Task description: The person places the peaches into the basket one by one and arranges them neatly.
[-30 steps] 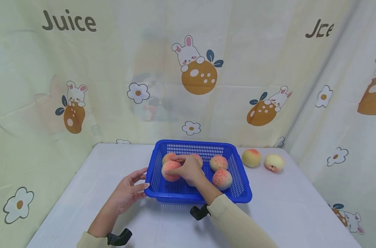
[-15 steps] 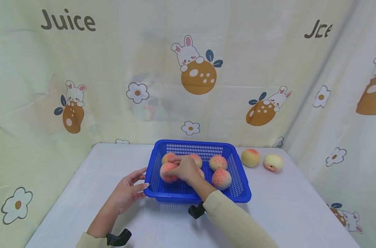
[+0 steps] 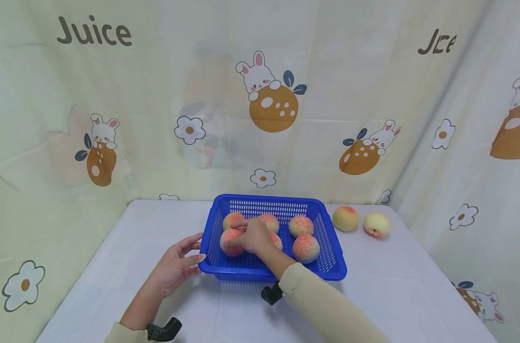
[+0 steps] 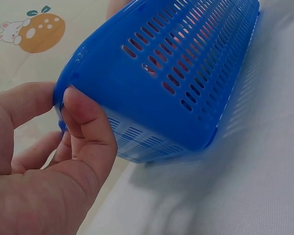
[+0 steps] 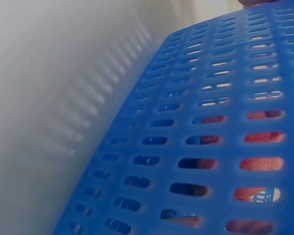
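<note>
Peach (image 3: pixel 229 249) is sitting in that blue basket (image 3: pixel 251 271), right grip (image 3: pixel 253 237) is pinching it, left grip (image 3: pixel 177 265) is just clamping the basket.

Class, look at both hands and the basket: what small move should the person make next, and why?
Probably loosen the right hand from the near-left peach, leaving it in the blue basket. That peach is already inside, the left hand holds the basket's left rim, and two loose peaches lie outside on the table, so a freed right hand could perhaps fetch one.
</note>
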Available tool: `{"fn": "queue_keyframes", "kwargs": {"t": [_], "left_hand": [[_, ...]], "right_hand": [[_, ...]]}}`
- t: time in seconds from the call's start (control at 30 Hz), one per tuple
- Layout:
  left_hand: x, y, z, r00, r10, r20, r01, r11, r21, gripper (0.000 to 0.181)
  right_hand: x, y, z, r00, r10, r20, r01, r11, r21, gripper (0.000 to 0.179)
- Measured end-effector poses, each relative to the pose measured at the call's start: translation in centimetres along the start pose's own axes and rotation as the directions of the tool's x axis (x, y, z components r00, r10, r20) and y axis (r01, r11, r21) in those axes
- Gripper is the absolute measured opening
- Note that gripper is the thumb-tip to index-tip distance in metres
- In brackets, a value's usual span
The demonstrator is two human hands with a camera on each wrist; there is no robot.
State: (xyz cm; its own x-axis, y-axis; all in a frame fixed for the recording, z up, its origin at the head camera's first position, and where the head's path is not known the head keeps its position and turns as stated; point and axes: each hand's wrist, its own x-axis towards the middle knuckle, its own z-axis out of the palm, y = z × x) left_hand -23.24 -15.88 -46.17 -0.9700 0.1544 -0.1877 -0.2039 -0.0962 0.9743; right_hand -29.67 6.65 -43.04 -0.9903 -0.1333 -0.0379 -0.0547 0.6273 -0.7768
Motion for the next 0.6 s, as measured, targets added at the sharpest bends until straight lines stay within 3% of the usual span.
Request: {"fn": "queue_keyframes", "kwargs": {"t": [0.6], "left_hand": [[0.0,0.1,-0.08,1.0,0.005,0.022,-0.005,1.0,-0.002,0.067]], "right_hand": [[-0.47,-0.38,0.55,0.997,0.005,0.073,-0.001,0.998,-0.055,0.048]]}}
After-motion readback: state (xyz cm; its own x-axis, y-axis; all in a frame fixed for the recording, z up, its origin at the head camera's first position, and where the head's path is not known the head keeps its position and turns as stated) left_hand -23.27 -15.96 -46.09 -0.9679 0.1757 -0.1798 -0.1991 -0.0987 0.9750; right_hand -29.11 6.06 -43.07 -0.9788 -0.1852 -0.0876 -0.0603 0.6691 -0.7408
